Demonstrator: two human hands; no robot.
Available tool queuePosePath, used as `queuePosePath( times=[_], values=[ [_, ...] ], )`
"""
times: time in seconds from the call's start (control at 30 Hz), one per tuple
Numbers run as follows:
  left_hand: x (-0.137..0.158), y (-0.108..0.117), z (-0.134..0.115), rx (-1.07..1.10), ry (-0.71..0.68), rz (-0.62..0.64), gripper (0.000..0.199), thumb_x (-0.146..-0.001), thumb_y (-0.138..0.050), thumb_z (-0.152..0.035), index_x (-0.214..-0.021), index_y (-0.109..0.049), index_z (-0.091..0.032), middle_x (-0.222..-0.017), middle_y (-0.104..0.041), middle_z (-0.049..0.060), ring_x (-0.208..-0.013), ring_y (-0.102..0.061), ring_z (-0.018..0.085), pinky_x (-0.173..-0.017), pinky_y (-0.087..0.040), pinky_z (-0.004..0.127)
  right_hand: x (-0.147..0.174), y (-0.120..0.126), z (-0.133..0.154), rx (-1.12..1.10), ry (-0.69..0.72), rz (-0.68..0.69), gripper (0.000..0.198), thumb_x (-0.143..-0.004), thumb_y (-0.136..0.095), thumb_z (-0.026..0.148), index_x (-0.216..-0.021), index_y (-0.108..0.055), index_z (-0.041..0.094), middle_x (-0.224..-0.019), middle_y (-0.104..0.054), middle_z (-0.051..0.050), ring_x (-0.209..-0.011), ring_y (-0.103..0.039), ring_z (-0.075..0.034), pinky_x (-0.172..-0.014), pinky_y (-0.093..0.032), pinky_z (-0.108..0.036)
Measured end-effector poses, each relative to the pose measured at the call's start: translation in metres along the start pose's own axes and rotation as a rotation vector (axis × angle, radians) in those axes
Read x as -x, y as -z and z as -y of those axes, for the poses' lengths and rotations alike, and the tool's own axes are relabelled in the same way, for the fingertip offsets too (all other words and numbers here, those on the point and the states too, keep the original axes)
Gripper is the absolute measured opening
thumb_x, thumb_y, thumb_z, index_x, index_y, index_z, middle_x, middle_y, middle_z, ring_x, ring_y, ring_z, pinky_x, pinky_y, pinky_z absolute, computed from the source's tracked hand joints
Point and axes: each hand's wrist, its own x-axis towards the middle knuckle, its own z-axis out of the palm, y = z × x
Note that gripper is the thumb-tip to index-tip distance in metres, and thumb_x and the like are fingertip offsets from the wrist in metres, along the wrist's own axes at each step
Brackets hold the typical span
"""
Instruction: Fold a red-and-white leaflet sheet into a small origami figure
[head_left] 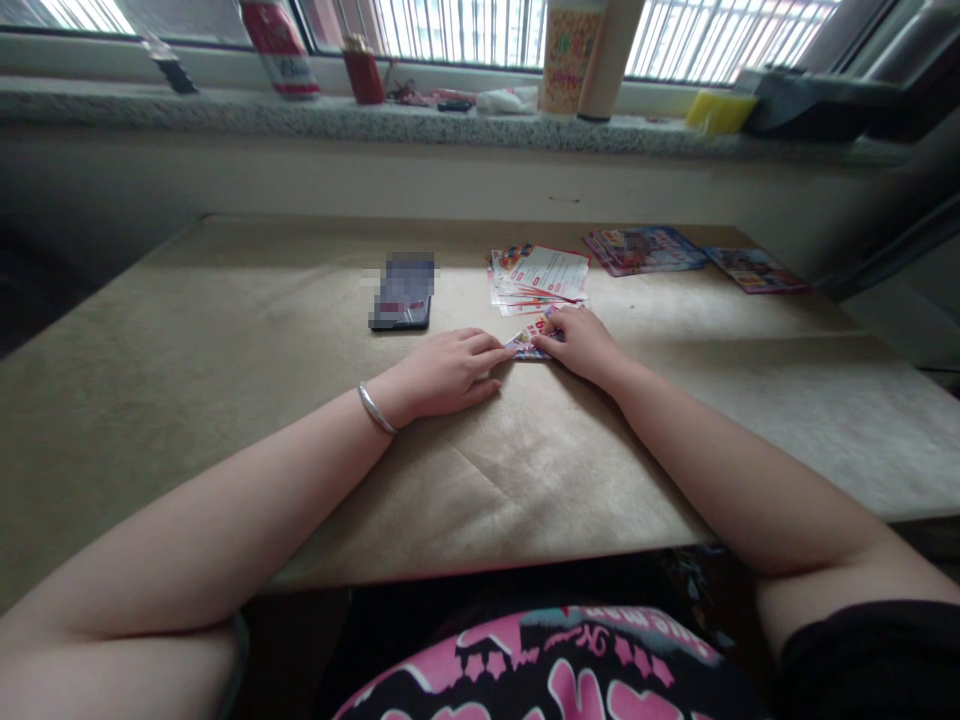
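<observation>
A small colourful printed paper piece lies on the table between my hands; whether it is a card or a packet I cannot make out. My left hand rests on the tabletop with its fingers stretched out, the index fingertip touching the piece's left corner. A silver bangle is on that wrist. From the right, my right hand covers part of the piece, thumb and bent fingers closed on it. Just beyond, a fanned pile of white and red printed cards lies loose.
A pixelated dark phone lies left of the cards. Shiny printed packs and another one lie at the back right of the table. On the stone windowsill stand a red can, a patterned cup and a yellow item.
</observation>
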Motion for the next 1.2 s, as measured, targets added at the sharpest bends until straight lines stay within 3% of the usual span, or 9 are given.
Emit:
queuePosePath(
  times=[0.23,0.43,0.57,0.67,0.83,1.2],
  values=[
    [0.001,-0.001,0.005,0.007,-0.018,0.01,0.045,-0.098,-0.049,-0.035,-0.138,-0.054,-0.015,-0.131,-0.061,0.013,-0.118,-0.057,0.025,-0.103,-0.048,0.04,0.009,0.008,0.01,0.023,-0.111,0.034,0.022,-0.087,-0.06,0.04,-0.08,-0.066,0.021,-0.096,-0.071,-0.008,-0.089,-0.061,-0.022,-0.071,-0.042,-0.031],
    [0.002,-0.004,0.009,0.011,-0.028,0.001,0.052,-0.099,-0.048,-0.038,-0.146,-0.045,-0.015,-0.14,-0.057,0.013,-0.129,-0.051,0.026,-0.111,-0.042,0.041,0.013,0.014,0.014,-0.078,-0.209,0.06,0.02,-0.085,-0.062,0.036,-0.072,-0.064,0.021,-0.081,-0.071,-0.006,-0.072,-0.059,-0.019,-0.061,-0.037,-0.03],
    [0.001,-0.004,0.008,0.031,-0.039,-0.002,0.049,-0.099,-0.048,-0.037,-0.144,-0.048,-0.017,-0.14,-0.057,0.012,-0.129,-0.052,0.026,-0.111,-0.042,0.042,0.014,0.015,0.012,-0.092,-0.225,0.063,0.022,-0.083,-0.064,0.038,-0.07,-0.064,0.021,-0.077,-0.071,-0.004,-0.07,-0.06,-0.018,-0.06,-0.037,-0.029],
    [0.001,-0.003,0.008,0.032,-0.032,0.005,0.048,-0.099,-0.048,-0.037,-0.142,-0.05,-0.017,-0.14,-0.057,0.012,-0.128,-0.052,0.025,-0.111,-0.042,0.041,0.015,0.016,0.011,-0.039,-0.207,0.047,0.023,-0.083,-0.064,0.042,-0.072,-0.067,0.022,-0.08,-0.071,-0.004,-0.073,-0.06,-0.019,-0.061,-0.038,-0.03],
    [0.001,-0.002,0.007,0.012,-0.044,0.009,0.049,-0.099,-0.046,-0.036,-0.143,-0.05,-0.014,-0.139,-0.057,0.014,-0.128,-0.052,0.026,-0.111,-0.042,0.041,0.011,0.012,0.005,0.09,0.026,0.008,0.021,-0.085,-0.062,0.037,-0.075,-0.068,0.02,-0.087,-0.072,-0.008,-0.087,-0.061,-0.022,-0.076,-0.041,-0.033],
    [0.0,-0.003,0.003,-0.029,-0.025,0.003,0.048,-0.098,-0.048,-0.035,-0.142,-0.051,-0.015,-0.135,-0.06,0.012,-0.122,-0.056,0.025,-0.107,-0.046,0.04,0.001,0.007,-0.003,0.022,-0.026,0.102,0.018,-0.087,-0.062,0.035,-0.079,-0.068,0.02,-0.087,-0.072,-0.007,-0.08,-0.06,-0.02,-0.068,-0.039,-0.03]
  ],
)
